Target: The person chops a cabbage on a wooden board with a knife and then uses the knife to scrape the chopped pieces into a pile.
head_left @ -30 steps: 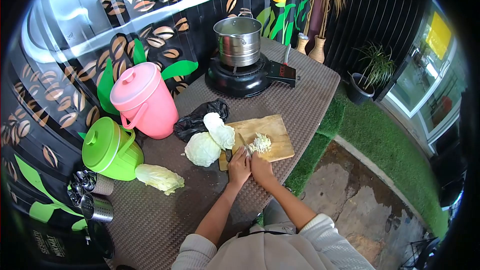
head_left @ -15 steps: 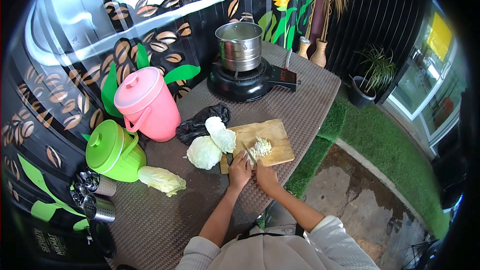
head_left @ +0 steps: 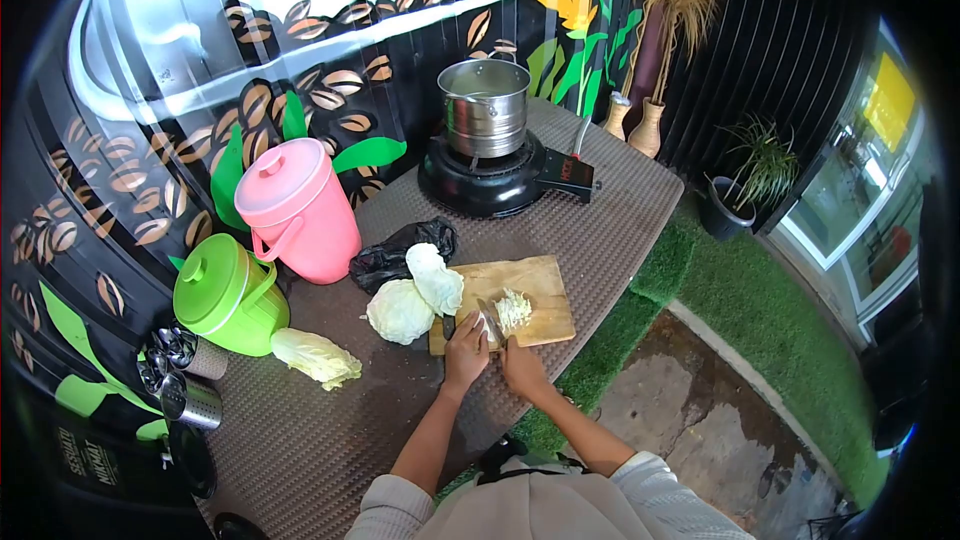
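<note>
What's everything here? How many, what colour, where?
Table: 1, brown, centre
Cutting board: 1, tan, on table
Chopped cabbage: 1 pile, pale, on board
Knife: 1, silvery, over board
Cabbage head: 1, pale green, left of board
Cabbage leaf: 1, pale, beside head
Lidded jugs: 2, pink and green, left
Napa cabbage: 1, yellowish, by jugs
Plastic bag: 1, black, behind cabbage head
Perforated cups: 2, greyish, left
Stove: 1, black, table's far end
Pot: 1, silver, on stove
Vases: 2, tan, beyond stove
Mural: 1, multicoloured, behind table
Potted plant: 1, green, right
Glass door: 1, white frame, right
Left hand: 1, pale sleeve, on board
Right hand: 1, pale sleeve, on knife
</note>
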### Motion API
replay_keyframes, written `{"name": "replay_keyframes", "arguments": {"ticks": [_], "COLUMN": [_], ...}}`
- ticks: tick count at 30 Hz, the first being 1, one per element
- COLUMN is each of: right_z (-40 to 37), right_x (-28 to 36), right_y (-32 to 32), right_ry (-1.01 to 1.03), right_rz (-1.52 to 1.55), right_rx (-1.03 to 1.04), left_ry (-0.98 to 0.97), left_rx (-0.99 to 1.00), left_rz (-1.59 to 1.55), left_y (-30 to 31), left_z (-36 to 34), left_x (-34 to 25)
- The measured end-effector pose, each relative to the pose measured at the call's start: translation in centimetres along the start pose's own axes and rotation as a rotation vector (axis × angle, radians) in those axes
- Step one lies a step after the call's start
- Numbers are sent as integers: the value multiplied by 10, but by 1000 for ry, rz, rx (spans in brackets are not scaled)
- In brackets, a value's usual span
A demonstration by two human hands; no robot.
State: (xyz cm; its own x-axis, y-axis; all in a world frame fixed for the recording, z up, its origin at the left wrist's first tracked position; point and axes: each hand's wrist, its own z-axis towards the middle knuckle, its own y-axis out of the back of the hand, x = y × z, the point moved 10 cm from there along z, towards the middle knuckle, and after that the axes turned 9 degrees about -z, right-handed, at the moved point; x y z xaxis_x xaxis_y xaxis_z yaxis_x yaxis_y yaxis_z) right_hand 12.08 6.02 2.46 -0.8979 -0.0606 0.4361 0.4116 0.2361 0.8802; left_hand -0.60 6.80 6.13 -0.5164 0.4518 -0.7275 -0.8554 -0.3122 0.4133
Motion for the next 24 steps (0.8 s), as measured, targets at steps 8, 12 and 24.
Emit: {"name": "replay_keyframes", "arguments": {"ticks": [8,12,24], "right_z": [-6,5,-12], "right_x": [0,0,2], "right_y": [-3,5,-11], "right_ry": [-30,1,-25], "right_rz": [29,21,-133], "right_rx": [59,50,-112], "left_ry": [-35,-32,-95], "left_rx": [-22,-20,19], "left_rz": [-13,34,78], "left_y": [1,1,1], "left_z": [-3,0,0], "left_x": [-1,-6,-14]}}
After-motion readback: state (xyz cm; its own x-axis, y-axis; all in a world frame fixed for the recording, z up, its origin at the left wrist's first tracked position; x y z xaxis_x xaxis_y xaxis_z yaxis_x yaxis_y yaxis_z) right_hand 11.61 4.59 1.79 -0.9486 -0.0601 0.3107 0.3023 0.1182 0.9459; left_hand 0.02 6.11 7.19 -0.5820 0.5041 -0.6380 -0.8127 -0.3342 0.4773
